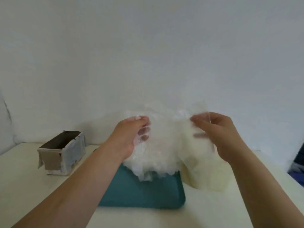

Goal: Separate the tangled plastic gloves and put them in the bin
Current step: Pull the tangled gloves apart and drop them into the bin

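You are holding the tangled clump of plastic gloves (164, 148) at frame centre, over the cream table (32, 186) and just above the teal tray (148, 195), probably so strays land there. The taped cardboard bin (62, 152) is sitting open at centre left. Your 2 hands are pinching the film: the left hand (131, 134) is anchoring the clump and the right hand (218, 134) is gripping 1 loose sheet.

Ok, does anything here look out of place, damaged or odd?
Only the open-topped box at left: it is patched with pale tape, and one strip hangs loose at its front corner. Otherwise nothing stands out: the left hand and right hand grip the tangled gloves above the teal tray.
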